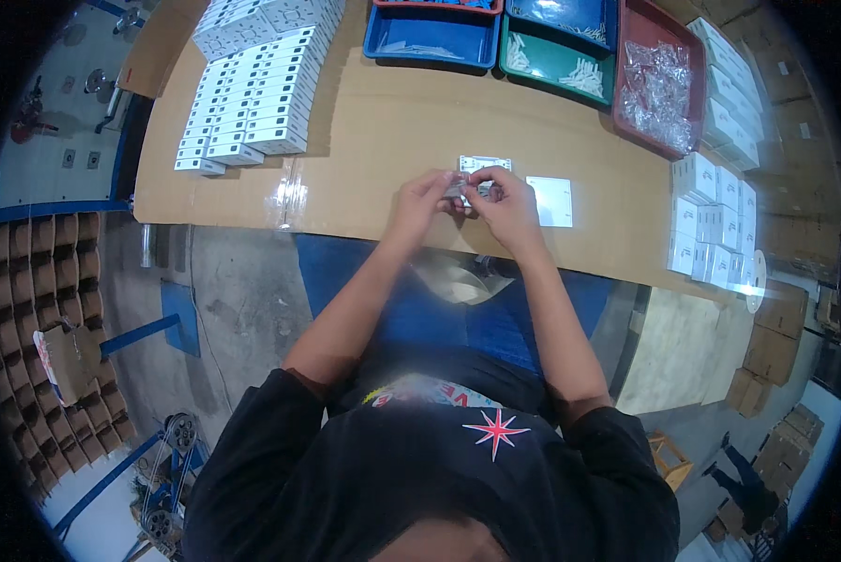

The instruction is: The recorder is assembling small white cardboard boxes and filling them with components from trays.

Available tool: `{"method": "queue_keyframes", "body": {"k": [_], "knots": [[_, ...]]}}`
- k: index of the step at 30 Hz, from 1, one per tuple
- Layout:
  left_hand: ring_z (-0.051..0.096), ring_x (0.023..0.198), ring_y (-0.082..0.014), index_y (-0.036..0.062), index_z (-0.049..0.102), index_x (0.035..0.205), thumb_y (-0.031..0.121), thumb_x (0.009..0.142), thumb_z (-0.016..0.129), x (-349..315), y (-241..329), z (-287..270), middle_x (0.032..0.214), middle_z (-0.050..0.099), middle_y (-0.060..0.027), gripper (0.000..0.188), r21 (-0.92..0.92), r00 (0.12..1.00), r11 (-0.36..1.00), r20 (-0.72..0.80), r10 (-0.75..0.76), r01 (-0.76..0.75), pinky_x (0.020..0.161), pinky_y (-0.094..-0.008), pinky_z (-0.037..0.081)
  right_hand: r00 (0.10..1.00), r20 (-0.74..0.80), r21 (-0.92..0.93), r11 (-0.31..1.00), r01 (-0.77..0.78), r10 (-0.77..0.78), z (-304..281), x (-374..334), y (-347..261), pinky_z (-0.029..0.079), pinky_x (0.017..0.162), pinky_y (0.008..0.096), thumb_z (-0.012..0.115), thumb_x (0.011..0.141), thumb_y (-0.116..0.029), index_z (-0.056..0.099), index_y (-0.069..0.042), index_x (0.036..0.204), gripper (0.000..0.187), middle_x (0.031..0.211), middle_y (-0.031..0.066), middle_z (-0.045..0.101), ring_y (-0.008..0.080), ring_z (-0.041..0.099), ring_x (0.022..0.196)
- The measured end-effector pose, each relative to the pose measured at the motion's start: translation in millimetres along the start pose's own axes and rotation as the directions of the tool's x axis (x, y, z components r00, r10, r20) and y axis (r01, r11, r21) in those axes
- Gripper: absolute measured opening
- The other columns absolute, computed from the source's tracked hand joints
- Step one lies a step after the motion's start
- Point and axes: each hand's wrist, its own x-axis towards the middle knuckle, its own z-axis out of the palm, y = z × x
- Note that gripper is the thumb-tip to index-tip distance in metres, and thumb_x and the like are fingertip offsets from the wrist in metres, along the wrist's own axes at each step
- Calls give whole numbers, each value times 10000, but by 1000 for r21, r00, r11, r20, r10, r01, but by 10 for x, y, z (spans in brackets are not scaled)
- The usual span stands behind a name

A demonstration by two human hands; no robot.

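Note:
My left hand (424, 199) and my right hand (505, 204) meet over the near edge of the table, fingertips pinched close together. Between them is a small clear plastic packet (457, 190), and both hands grip it; what it contains is too small to tell. Just beyond my fingers lies a white plastic frame (486, 163) with cut-outs, partly hidden by my right hand. A flat white plate (553, 204) rests on the table to the right of my right hand.
White boxes (261, 94) stand in tall rows at the left. Blue (430, 63), green (556, 82) and red (659, 140) trays line the far side, holding small parts and clear packets. More white boxes (706, 220) are stacked at the right. A person (746, 487) is in the background.

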Motion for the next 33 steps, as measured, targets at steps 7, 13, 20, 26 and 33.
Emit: {"method": "queue_keyframes", "body": {"k": [7,13,20,26,33], "knots": [[693,830,-169,-28,660,1213,212,1082,548,3,43,18,988,715,-97,295,-92,999,995,10,-45,45,759,-317,573,987,-137,156,986,-64,85,10,30,86,333,497,248,769,907,-139,752,-47,983,120,586,-34,526,35,417,542],[696,831,-171,-21,657,1208,210,1080,553,13,4,6,987,716,-97,283,11,999,999,-2,-34,34,749,-311,567,994,-76,212,975,-62,80,41,32,211,338,518,240,748,927,-123,754,-46,1003,109,660,-20,557,30,426,579],[705,814,-173,-12,664,1201,215,1077,564,24,-4,-19,965,723,-97,277,-50,999,999,30,-19,20,730,-306,560,998,-60,252,967,41,-26,28,41,132,410,580,235,715,945,-89,726,-14,1016,103,841,12,635,60,501,644],[713,832,-184,-6,629,1262,230,1062,586,11,-17,-30,997,718,-105,312,-2,999,1000,19,-31,31,744,-308,568,978,-167,95,985,145,-128,-89,21,-105,422,564,247,732,927,-100,715,-27,975,90,763,24,638,76,522,616],[709,876,-180,8,567,1368,235,1047,608,-43,139,45,1178,676,-138,395,-345,985,936,171,-2,62,788,-319,584,999,-17,42,998,47,-47,-171,43,-120,406,534,274,768,894,-140,723,-35,965,135,675,32,603,85,495,574]]}}
